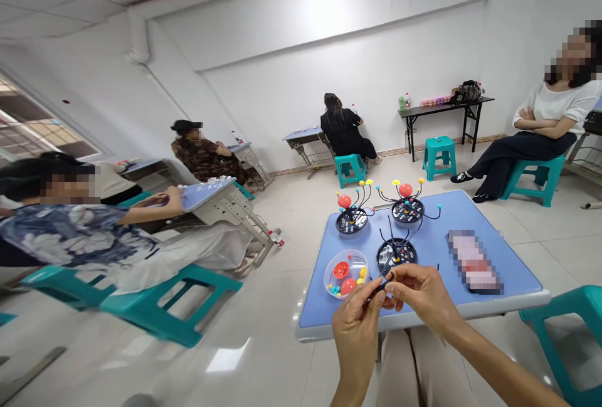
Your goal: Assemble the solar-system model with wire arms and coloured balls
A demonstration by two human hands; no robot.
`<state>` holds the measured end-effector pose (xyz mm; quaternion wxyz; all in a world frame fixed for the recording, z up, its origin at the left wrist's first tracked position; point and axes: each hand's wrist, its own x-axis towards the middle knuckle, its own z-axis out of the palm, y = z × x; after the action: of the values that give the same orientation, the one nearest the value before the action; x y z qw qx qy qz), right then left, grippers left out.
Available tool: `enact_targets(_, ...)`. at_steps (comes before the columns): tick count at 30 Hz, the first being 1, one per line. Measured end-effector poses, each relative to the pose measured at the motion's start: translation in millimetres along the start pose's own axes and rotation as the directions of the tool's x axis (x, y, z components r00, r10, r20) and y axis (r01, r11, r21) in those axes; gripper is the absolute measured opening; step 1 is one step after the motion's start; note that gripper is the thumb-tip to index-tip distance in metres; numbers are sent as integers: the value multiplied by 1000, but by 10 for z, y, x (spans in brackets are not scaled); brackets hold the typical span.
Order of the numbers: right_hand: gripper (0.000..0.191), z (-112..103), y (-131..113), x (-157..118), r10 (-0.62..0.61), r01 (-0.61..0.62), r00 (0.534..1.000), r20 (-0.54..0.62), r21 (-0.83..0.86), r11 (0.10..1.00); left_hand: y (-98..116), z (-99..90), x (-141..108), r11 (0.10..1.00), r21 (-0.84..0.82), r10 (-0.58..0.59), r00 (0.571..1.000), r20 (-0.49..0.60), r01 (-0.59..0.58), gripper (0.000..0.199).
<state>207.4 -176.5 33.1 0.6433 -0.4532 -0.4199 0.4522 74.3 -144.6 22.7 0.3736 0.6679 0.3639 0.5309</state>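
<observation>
From here, I see my left hand [357, 325] and right hand [423, 294] closed in a pinch on a thin black wire [383, 281], above the near edge of the blue table [470, 313]; my fingers hide its end. Two bases [352, 221] carry wires topped with red and yellow balls. A third base [396, 254] shows bare black wires, so more looks left. A clear bowl [345, 274] holds loose balls [348, 286]. I can't make out the blurred block [474, 261].
</observation>
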Motion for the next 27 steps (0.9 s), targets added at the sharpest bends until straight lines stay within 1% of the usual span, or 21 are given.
enact_targets(3,25,-150,-90,164,-29,32,998,57,-55,998,100,100,155,997,-72,-25,993,114,33,18)
enact_targets(5,25,-286,-180,371,-37,48,994,100,-117,992,130,161,325,991,-114,-56,982,180,77,28)
enact_targets(6,24,-356,-224,491,-35,51,994,104,-159,986,121,181,421,985,-133,-79,978,195,106,34)
enact_targets(8,19,-486,-294,726,-49,67,996,74,-254,965,51,200,609,979,-145,-125,982,144,146,40)
enact_targets(10,15,-580,-324,906,-82,93,996,45,-379,921,-78,196,763,981,-99,-159,985,63,165,34)
enact_targets(11,12,-607,-321,965,-97,105,994,41,-445,889,-155,191,820,984,-60,-167,985,42,169,29)
enact_targets(13,12,-616,-282,1017,-122,124,992,42,-567,814,-307,189,895,986,20,-165,985,56,164,22)
enact_targets(16,16,-545,-163,987,-178,144,984,28,-716,683,-483,219,942,985,91,-157,978,140,145,18)
enact_targets(18,17,-473,-66,951,-225,151,974,25,-813,562,-559,261,969,982,102,-177,961,215,158,18)
enact_targets(21,19,-379,65,927,-262,140,964,40,-918,372,-648,337,1035,978,80,-207,916,343,191,25)
enact_targets(23,19,-336,129,931,-257,111,966,39,-955,274,-707,382,1089,977,55,-208,880,427,204,33)
enact_targets(25,19,-303,176,938,-234,73,972,24,-976,203,-762,416,1138,978,45,-199,836,511,205,37)
enact_targets(27,19,-273,214,939,-201,31,980,-1,-988,154,-808,436,1172,980,48,-186,791,583,195,38)
